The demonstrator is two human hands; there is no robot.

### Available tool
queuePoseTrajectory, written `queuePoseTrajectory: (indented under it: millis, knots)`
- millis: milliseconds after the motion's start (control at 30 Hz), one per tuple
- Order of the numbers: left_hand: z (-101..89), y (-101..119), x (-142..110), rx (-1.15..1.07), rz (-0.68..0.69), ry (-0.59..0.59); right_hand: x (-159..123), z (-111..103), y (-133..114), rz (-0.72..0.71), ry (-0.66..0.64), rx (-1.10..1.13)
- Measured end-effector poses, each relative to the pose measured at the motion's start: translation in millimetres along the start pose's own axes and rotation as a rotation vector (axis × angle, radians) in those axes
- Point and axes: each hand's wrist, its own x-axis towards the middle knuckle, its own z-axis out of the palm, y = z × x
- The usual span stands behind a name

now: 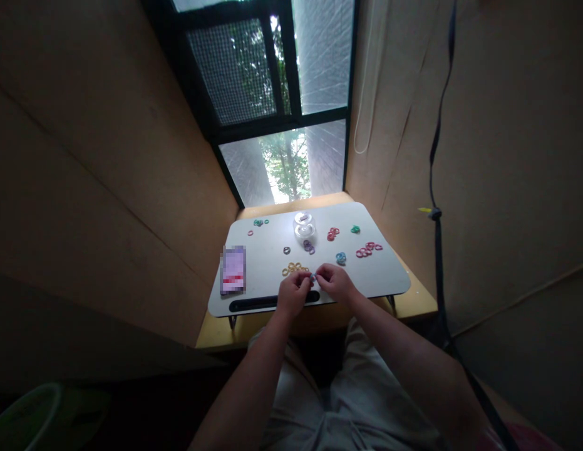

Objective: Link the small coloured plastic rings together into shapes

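Note:
My left hand (pixel 295 289) and my right hand (pixel 335 282) meet over the near part of the white lap table (pixel 263 263). Their fingertips are pinched together on a small pale-blue ring (pixel 313 277), mostly covered by the fingers. Just behind my left hand lies a cluster of yellow rings (pixel 291 268). A little pile of blue rings (pixel 340 257) is beyond my right hand. Purple rings (pixel 309 247) sit in front of a clear lidded jar (pixel 304 230), and a dark ring (pixel 287 250) lies left of them.
Red rings (pixel 333 233), green rings (pixel 355 229) and pink rings (pixel 369 249) are grouped at the right. More green rings (pixel 258 222) lie far left. A blurred phone-like object (pixel 233 270) rests at the left, near a black slot (pixel 253 304). A strap (pixel 439 263) hangs at right.

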Motion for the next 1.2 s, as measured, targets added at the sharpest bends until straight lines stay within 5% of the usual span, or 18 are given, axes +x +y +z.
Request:
queuePoseTrajectory:
  millis: [700,1200]
  knots:
    - [3.3,10,-5,0.209,0.028,0.094,-5,-1,-4,-0.016,-0.002,-0.052]
    - [1.7,11,-8,0.204,0.072,0.029,-4,6,6,-0.023,0.018,-0.015]
